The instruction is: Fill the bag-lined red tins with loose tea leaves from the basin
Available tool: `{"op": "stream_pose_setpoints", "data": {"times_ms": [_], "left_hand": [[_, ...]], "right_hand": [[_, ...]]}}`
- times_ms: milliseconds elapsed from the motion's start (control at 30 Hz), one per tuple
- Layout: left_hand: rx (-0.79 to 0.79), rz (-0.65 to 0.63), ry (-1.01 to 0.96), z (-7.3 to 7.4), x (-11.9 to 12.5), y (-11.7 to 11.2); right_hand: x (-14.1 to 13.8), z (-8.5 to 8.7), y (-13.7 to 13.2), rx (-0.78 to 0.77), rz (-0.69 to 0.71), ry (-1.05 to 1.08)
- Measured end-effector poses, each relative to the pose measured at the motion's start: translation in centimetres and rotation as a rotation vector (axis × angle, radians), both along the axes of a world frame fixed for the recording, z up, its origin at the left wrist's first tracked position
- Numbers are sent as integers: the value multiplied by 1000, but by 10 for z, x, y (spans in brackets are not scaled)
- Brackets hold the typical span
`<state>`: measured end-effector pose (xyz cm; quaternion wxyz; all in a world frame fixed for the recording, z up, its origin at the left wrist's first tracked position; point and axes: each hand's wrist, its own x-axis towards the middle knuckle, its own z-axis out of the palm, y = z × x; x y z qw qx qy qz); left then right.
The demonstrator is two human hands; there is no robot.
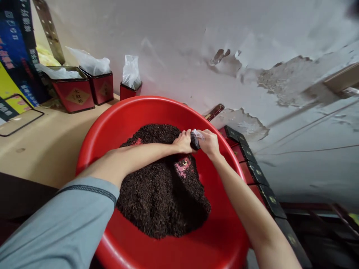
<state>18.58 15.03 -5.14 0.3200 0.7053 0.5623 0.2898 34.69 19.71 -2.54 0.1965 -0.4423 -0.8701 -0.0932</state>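
Note:
A big red basin [224,239] holds a heap of dark loose tea leaves [159,201]. Both my hands meet over its far side. My left hand [183,142] and my right hand [209,142] are closed on a small clear plastic bag [195,139] filled with dark tea, held between them above the heap. A red tin [183,166] is half buried in the leaves just below my hands.
Three red tins lined with plastic bags [75,91] [100,84] [130,87] stand along the wall at the back left on a tan table [47,142]. A stack of red and black boxes [252,168] runs along the basin's right side. A printed carton [14,56] stands at far left.

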Motion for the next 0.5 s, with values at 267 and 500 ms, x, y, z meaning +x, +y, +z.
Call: {"op": "stream_pose_setpoints", "data": {"times_ms": [267,500], "left_hand": [[291,-65,229,-9,-9,-8],[681,-457,548,-2,-35,6]], "right_hand": [[7,-22,-61,155,-34,-268],[3,-16,-79,193,76,-259]]}}
